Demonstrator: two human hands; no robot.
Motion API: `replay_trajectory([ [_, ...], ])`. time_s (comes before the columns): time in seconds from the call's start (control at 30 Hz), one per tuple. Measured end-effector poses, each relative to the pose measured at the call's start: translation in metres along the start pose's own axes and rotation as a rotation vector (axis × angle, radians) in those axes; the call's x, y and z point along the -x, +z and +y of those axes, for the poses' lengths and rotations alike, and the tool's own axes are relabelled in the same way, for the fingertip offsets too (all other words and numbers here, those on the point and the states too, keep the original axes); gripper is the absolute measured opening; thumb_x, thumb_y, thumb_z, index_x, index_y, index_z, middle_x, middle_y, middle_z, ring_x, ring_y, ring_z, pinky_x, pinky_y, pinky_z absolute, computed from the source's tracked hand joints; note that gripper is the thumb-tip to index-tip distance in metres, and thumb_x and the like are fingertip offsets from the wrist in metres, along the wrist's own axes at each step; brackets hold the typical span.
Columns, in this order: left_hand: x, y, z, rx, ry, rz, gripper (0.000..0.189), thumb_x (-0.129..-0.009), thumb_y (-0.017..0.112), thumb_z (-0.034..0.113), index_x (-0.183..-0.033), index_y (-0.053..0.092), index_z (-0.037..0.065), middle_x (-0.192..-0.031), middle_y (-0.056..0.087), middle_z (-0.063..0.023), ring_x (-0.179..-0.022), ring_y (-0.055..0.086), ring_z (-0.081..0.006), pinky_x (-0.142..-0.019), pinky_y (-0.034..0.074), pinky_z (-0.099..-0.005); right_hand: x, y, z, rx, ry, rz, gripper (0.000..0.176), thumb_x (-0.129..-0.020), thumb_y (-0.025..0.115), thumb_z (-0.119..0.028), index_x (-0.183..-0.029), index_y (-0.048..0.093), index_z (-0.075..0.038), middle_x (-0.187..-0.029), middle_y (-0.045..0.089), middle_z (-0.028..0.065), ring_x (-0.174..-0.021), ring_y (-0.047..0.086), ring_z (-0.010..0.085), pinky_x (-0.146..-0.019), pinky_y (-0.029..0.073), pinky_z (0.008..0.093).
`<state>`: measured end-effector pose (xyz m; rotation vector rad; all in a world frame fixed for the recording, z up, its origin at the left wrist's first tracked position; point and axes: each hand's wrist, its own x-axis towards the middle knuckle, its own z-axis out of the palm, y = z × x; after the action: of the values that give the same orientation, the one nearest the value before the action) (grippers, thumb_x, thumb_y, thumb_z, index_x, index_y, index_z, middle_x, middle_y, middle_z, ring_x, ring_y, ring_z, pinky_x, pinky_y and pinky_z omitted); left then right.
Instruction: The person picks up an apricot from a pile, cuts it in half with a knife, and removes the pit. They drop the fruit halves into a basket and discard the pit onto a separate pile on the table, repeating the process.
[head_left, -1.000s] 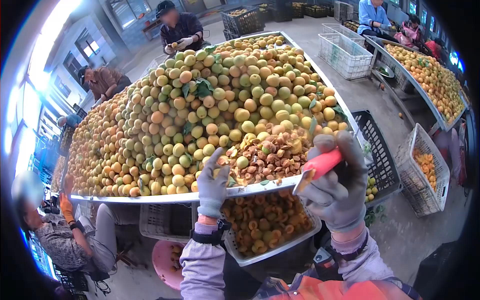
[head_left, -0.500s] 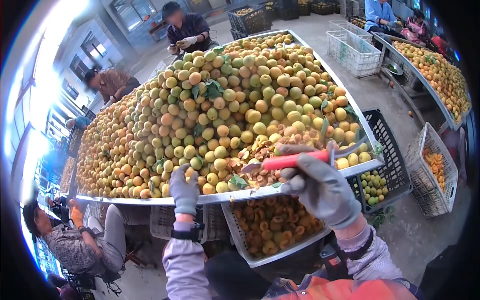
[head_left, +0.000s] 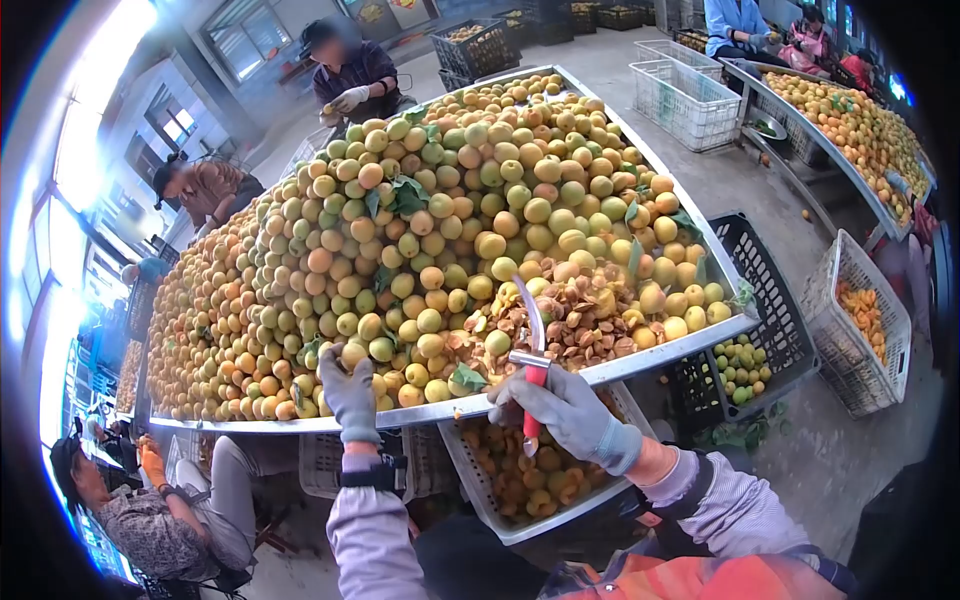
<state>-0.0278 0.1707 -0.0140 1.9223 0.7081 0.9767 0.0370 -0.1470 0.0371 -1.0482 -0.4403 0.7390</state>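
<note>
My gloved left hand [head_left: 349,395] is at the table's front edge, its fingers closed around a yellow-orange fruit [head_left: 353,355] beside the heap. To its right, my gloved right hand [head_left: 565,410] grips the red handle of a curved knife [head_left: 536,375]. The blade points up and away from me, over brown pits and scraps [head_left: 590,325] on the table. Yellow, green and orange fruits [head_left: 400,240] are piled high across the white-edged table [head_left: 460,407], with a few green leaves among them.
Below the edge is a crate of halved fruit [head_left: 520,530]. A black crate [head_left: 775,300] with green fruit and a white crate [head_left: 850,370] of orange pieces stand right. Several people sit around the tables, one at the lower left [head_left: 170,510]. Another fruit-laden table [head_left: 840,120] is upper right.
My right hand has moved left and turned the knife from lying sideways to blade up. My left hand has moved slightly left and closed on a fruit. The view has shifted a little.
</note>
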Motion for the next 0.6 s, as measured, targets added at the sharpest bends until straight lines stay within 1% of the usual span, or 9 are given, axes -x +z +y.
replay_trajectory([
  [0.03, 0.004, -0.001, 0.009, 0.094, 0.072, 0.005, 0.042, -0.079, 0.063, 0.003, -0.117, 0.047, 0.001, -0.108, 0.053, -0.0065, -0.095, 0.054, -0.0153, -0.084, 0.046, -0.0277, 0.001, 0.0, -0.003, -0.014, 0.103, -0.053, 0.03, -0.094, 0.052, -0.028, -0.096, 0.059, 0.001, -0.083, 0.064, 0.0072, -0.067, 0.059, 0.0065, -0.055, 0.047, 0.0195],
  [0.07, 0.012, -0.001, 0.032, 0.268, 0.026, -0.032, 0.044, -0.08, 0.063, 0.004, -0.12, 0.046, 0.002, -0.108, 0.053, -0.0068, -0.095, 0.054, -0.0158, -0.085, 0.046, -0.0286, 0.004, 0.006, -0.009, -0.007, 0.096, -0.028, 0.032, -0.094, 0.049, -0.03, -0.1, 0.057, 0.0, -0.08, 0.063, 0.0061, -0.056, 0.055, 0.0062, -0.046, 0.043, 0.0189],
  [0.1, 0.022, -0.001, 0.058, 0.443, -0.022, -0.071, 0.046, -0.081, 0.062, 0.005, -0.123, 0.044, 0.003, -0.108, 0.053, -0.0071, -0.095, 0.055, -0.0163, -0.086, 0.047, -0.0296, 0.004, 0.008, -0.009, -0.009, 0.092, -0.027, 0.032, -0.094, 0.049, -0.03, -0.1, 0.057, 0.0, -0.08, 0.063, 0.0061, -0.056, 0.055, 0.0062, -0.046, 0.043, 0.0189],
  [0.17, 0.041, 0.004, 0.089, 0.966, -0.182, -0.266, 0.048, -0.082, 0.06, 0.007, -0.127, 0.042, 0.006, -0.11, 0.053, -0.0084, -0.097, 0.056, -0.0184, -0.09, 0.047, -0.0327, 0.005, 0.009, -0.01, 0.014, 0.193, -0.071, 0.032, -0.094, 0.049, -0.031, -0.104, 0.054, -0.001, -0.076, 0.061, 0.0043, -0.051, 0.052, 0.0058, -0.045, 0.042, 0.0185],
  [0.23, 0.062, 0.015, 0.106, 1.216, -0.328, -0.401, 0.058, -0.082, 0.061, 0.008, -0.135, 0.036, 0.009, -0.116, 0.055, -0.0132, -0.102, 0.057, -0.0239, -0.096, 0.045, -0.038, 0.008, 0.013, -0.012, 0.014, 0.185, -0.057, 0.033, -0.094, 0.049, -0.033, -0.105, 0.053, -0.002, -0.072, 0.059, 0.0026, -0.049, 0.051, 0.0054, -0.044, 0.04, 0.0186],
  [0.33, 0.09, 0.035, 0.114, 1.387, -0.426, -0.554, 0.062, -0.082, 0.06, 0.008, -0.138, 0.033, 0.01, -0.123, 0.053, -0.014, -0.108, 0.056, -0.0255, -0.104, 0.037, -0.0432, 0.011, 0.008, -0.01, 0.117, 0.236, -0.102, 0.035, -0.094, 0.05, -0.039, -0.1, 0.055, -0.005, -0.068, 0.055, -0.0006, -0.049, 0.048, 0.0046, -0.042, 0.037, 0.019],
  [0.43, 0.108, 0.053, 0.114, 1.497, -0.496, -0.566, 0.06, -0.082, 0.06, 0.009, -0.137, 0.036, 0.011, -0.128, 0.049, -0.0105, -0.114, 0.052, -0.0262, -0.104, 0.036, -0.0441, 0.012, 0.0, -0.015, 0.125, 0.207, -0.069, 0.037, -0.093, 0.051, -0.041, -0.095, 0.056, -0.005, -0.065, 0.05, -0.0026, -0.049, 0.048, 0.004, -0.042, 0.037, 0.019],
  [0.47, 0.111, 0.058, 0.108, 1.464, -0.455, -0.581, 0.061, -0.081, 0.061, 0.007, -0.137, 0.037, 0.012, -0.129, 0.048, -0.0111, -0.117, 0.049, -0.0258, -0.103, 0.036, -0.0444, 0.01, -0.004, -0.009, 0.131, 0.218, -0.05, 0.038, -0.092, 0.052, -0.041, -0.093, 0.057, -0.004, -0.063, 0.047, -0.0034, -0.052, 0.048, 0.0042, -0.045, 0.038, 0.0193],
  [0.6, 0.118, 0.066, 0.118, 1.368, -0.437, -0.588, 0.071, -0.077, 0.065, 0.005, -0.139, 0.032, 0.014, -0.132, 0.044, -0.0116, -0.121, 0.045, -0.0256, -0.103, 0.036, -0.0425, 0.011, -0.014, -0.009, 0.181, 0.215, -0.066, 0.037, -0.092, 0.053, -0.04, -0.092, 0.056, -0.003, -0.063, 0.049, -0.0025, -0.055, 0.051, 0.0065, -0.05, 0.042, 0.0223],
])
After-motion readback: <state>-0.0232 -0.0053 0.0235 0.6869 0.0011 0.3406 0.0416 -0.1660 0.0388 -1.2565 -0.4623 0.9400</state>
